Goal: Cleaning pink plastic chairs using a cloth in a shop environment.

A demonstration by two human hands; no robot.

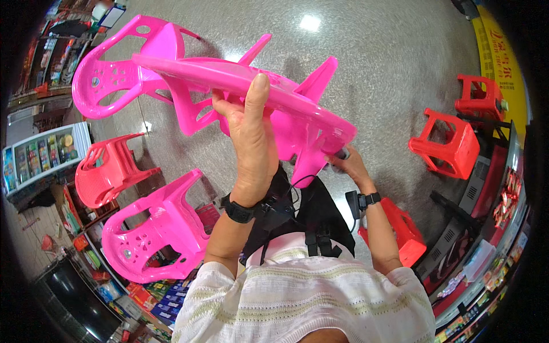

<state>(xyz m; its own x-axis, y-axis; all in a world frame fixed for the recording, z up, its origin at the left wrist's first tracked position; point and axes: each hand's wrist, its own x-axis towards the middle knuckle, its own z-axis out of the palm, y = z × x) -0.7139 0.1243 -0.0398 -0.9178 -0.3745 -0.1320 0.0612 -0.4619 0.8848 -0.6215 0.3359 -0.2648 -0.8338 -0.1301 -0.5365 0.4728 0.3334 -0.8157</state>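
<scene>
A bright pink plastic table (296, 100) is tipped on its side in front of me, its edge towards my chest and its legs pointing away and downward. My left hand (253, 124) grips that near edge around its middle, thumb on the upper face and fingers underneath. At the table's right end is my right hand (354, 167), its thumb close to a leg. A small greyish item (343, 153) shows at the right fingers, too covered to identify. Part of the underside lies hidden behind my left hand.
Pink plastic armchairs (118, 85) (150, 240) and a red armchair (113, 169) stand to the left, near a glass-fronted display fridge (51, 154). Several red stools (450, 141) line the right side beside a goods counter (472, 257). Speckled floor (377, 85) lies ahead.
</scene>
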